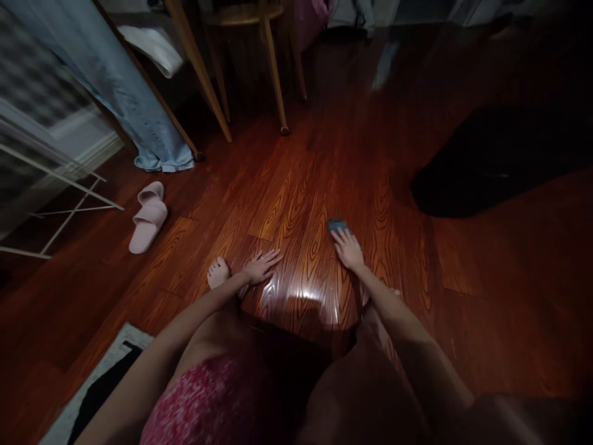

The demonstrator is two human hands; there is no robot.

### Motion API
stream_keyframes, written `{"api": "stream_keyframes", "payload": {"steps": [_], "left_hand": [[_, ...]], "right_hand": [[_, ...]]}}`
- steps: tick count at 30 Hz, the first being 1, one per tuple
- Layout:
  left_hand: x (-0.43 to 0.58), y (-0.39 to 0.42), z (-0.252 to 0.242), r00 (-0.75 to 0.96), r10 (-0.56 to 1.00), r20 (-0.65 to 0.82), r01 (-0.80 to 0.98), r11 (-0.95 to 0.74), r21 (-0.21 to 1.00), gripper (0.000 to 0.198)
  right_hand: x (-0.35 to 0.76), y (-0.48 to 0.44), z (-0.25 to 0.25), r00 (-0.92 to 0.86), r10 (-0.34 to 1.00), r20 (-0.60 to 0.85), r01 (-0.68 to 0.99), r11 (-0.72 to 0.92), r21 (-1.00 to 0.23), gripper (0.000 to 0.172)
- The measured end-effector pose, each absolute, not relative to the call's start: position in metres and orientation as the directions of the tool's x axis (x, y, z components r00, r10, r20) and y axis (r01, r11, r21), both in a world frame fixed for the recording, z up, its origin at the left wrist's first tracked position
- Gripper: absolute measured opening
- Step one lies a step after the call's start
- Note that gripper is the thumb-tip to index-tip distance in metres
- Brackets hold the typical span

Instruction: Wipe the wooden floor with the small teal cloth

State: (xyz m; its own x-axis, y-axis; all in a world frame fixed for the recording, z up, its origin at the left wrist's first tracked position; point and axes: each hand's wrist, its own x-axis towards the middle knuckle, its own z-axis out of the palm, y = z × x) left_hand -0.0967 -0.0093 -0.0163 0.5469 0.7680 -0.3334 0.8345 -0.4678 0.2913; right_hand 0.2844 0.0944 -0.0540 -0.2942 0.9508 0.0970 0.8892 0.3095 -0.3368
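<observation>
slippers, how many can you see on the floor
1: a pink slipper lies on the wooden floor at the left, beside the white rack, well away from the left hand. Its pair may be hidden.

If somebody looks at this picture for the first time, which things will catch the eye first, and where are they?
Two bare arms reach down to a glossy wooden floor: the right hand presses on a small blue-grey cloth, and the left hand lies flat beside a bare foot. A pink slipper lies at the left, and a large dark shape lies at the right.
</observation>
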Motion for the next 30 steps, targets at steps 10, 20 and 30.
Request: {"api": "stream_keyframes", "payload": {"steps": [10, 20, 30], "left_hand": [[-0.090, -0.017, -0.021, 0.542, 0.785, -0.300, 0.839, -0.525, 0.144, 0.068], [-0.010, 0.030, -0.004, 0.575, 0.789, -0.217, 0.818, -0.549, 0.171, 0.064], [-0.016, -0.039, -0.010, 0.780, 0.577, -0.243, 0.614, -0.781, 0.114, 0.081]], "right_hand": [[0.377, 0.119, -0.057, 0.532, 0.840, 0.107, 0.755, -0.413, -0.510, 0.068], [0.196, 0.081, -0.046, -0.458, 0.886, 0.075, 0.837, 0.458, -0.298, 0.058], [0.250, 0.094, -0.055, -0.285, 0.953, 0.103, 0.916, 0.303, -0.264, 0.056]]}}
